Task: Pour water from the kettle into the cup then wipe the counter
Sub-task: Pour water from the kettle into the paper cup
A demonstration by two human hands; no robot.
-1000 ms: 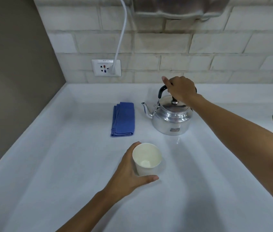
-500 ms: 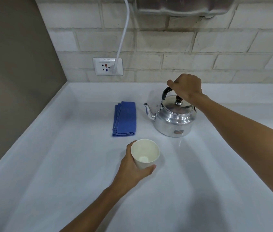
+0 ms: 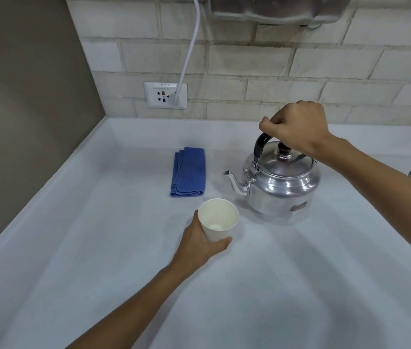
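The cloth (image 3: 188, 172) lies folded at far left. The left hand (image 3: 200, 244) grasps the cup (image 3: 218, 219), upright near the kettle (image 3: 278, 181). The right hand (image 3: 294, 128) is clenched on the handle. Lift, then tip slowly, spout over the rim. The spout points left, toward the cloth; the kettle's spout-to-back axis runs left-right.

R hand (image 3: 297, 131) lifted kettle (image 3: 281, 186) off counter, tilted | L hand (image 3: 200, 244) raised cup (image 3: 218, 220) twd spout

Even, soft overhead light; faint arm shadows on bench (image 3: 98, 248); glints on kettle (image 3: 282, 187); wide-angle bending at edges.
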